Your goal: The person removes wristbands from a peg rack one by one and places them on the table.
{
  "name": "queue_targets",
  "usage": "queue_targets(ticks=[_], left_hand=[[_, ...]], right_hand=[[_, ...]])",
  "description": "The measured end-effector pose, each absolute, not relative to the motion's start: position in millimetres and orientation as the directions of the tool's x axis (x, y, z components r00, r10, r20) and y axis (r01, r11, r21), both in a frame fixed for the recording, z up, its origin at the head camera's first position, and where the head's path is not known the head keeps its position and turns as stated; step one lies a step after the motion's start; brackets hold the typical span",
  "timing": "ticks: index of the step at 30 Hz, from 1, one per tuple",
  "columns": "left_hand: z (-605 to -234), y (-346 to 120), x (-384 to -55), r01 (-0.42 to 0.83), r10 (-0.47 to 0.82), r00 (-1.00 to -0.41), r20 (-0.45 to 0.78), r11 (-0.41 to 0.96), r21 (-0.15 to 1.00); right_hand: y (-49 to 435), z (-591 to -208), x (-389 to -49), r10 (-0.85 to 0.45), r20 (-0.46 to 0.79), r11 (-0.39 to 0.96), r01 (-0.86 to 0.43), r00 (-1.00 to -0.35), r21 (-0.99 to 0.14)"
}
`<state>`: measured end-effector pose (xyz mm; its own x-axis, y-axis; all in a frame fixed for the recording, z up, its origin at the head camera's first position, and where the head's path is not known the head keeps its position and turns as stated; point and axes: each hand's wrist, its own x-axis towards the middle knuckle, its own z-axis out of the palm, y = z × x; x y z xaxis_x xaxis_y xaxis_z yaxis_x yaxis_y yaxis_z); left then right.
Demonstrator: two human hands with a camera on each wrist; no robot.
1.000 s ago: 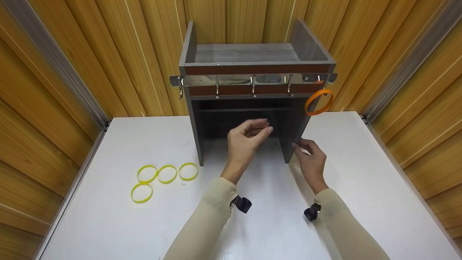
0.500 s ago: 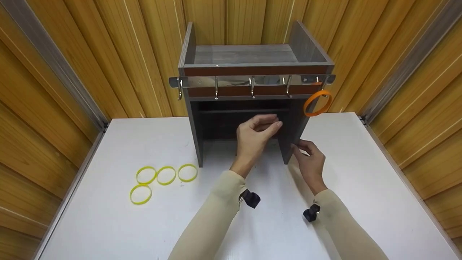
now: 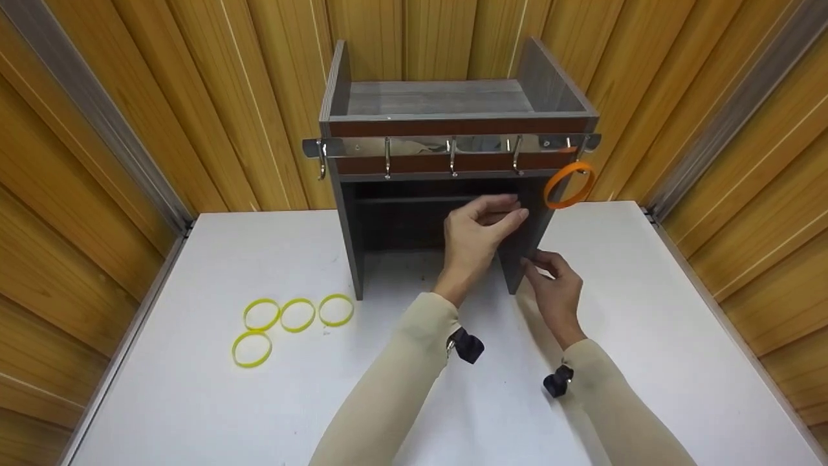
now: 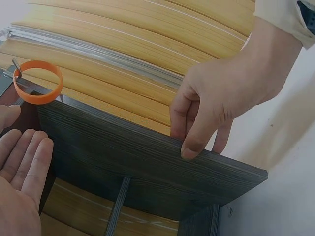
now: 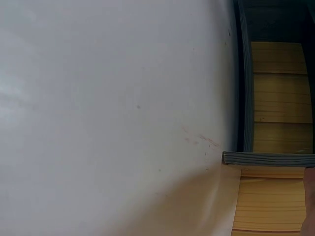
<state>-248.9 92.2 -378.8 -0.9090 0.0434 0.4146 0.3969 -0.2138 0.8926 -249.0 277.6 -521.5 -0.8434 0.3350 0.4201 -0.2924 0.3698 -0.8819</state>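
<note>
A grey wooden shelf (image 3: pixel 440 97) stands upright, with a metal hook rail (image 3: pixel 420 145) across its front. From the rightmost hook hangs an orange wristband-like ring (image 3: pixel 569 186). My left hand (image 3: pixel 475 243) is before the shelf's opening, below and left of the ring; it holds nothing and its fingers (image 4: pixel 30 160) look nearly straight in the left wrist view. Low on the shelf, my right hand (image 3: pixel 557 288) pinches the edge of the right side panel (image 4: pixel 147 157), thumb on the inner face and fingers on the outer. Only a sliver of that hand shows in the right wrist view.
Several yellow rings (image 3: pixel 252 349) lie flat on the white table (image 3: pixel 162 401), left of the shelf. Wood-patterned walls (image 3: pixel 246 97) close in the back and both sides. The other hooks (image 3: pixel 388 162) carry nothing.
My left hand has moved right and slightly up, toward the orange ring. The right hand keeps its grip on the side panel, and the rings stay where they were.
</note>
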Motion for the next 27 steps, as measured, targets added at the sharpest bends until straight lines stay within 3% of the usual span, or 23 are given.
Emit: queue_targets(ticks=[27], left_hand=[[-365.4,117.9,-253.1,0.398,0.117,-0.896,0.428,-0.212,0.893]], right_hand=[[280.3,-523.3,-248.8,0.317,0.472,0.381,-0.345,-0.823,-0.858]])
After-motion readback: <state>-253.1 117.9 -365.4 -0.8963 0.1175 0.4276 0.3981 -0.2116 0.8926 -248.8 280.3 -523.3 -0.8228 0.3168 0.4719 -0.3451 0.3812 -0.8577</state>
